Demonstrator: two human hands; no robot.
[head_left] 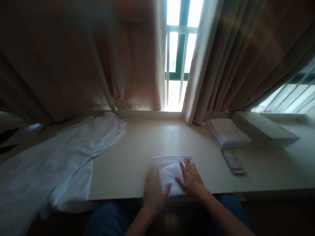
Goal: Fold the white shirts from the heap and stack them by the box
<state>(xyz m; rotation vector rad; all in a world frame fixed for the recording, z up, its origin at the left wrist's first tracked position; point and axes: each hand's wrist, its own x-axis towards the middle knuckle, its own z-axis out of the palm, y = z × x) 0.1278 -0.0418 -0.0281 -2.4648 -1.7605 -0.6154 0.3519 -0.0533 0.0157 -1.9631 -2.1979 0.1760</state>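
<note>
Resting hands, head view: I have both on the cloth (171,175), palms down, one toward each side.
Left hand (154,190): over the cloth's left side. Motion blur on the fingers; thumb angled out toward the middle. I read it as open and flat, but can't tell the exact finger spacing.
Right hand (192,178): on the cloth's right side, fingers spread and pointing away from me, thumb out to the left. Pinching nothing that I can see.
Cloth: white, folded to a rough rectangle, light creases on top. Lies on the table (162,137) at the front edge, between and under my hands.
Table: pale top, faint grain, running under the window (180,55).
Loose fabric (71,147): white, rumpled, large heap on the left. Part hangs over the front edge; a bluish line shows along one fold.
Stack (227,132): white, folded, layered at its left side. Sits toward the back right, just beside the box (268,131).
Box: pale, long, at an angle, near the back of the table.
Pixelated item (233,163): dark, slim, some red, just in front of the stack. Can't identify it.
Curtains (219,59): brownish, either side of the bright gap.
Legs (108,218): blue fabric, below the table edge.
</note>
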